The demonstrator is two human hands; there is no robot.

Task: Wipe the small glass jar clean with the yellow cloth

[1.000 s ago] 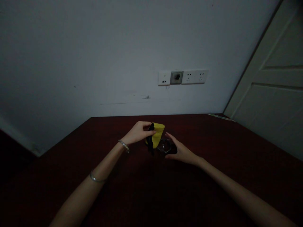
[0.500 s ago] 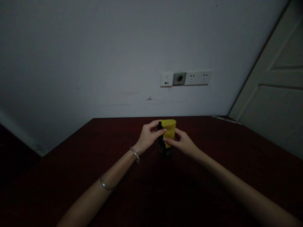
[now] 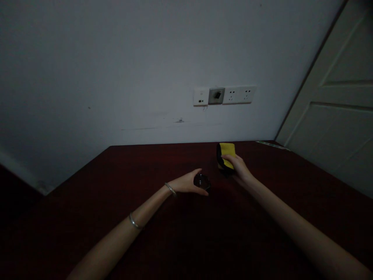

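A small dark glass (image 3: 202, 182) with a shiny round rim stands on the table. My left hand (image 3: 190, 182) is curved around its left side, thumb in front and fingers behind. Further back and to the right, my right hand (image 3: 238, 163) grips a folded yellow cloth (image 3: 227, 149) with a black edge, its thumb pressed over the yellow face. The cloth is raised off the glass and apart from it. Two silver bracelets (image 3: 170, 188) circle my left forearm. Dim light hides the inside of the glass.
The dark red table (image 3: 145, 163) meets a pale wall (image 3: 140, 70) at its back edge. Sockets and switches (image 3: 223, 95) sit on that wall. A thin printed strip (image 3: 272, 145) lies at the back right, near a white panelled door (image 3: 335, 97).
The cloth has moved right, off the glass, in my right hand. My left hand has let go of the cloth and come down around the glass.
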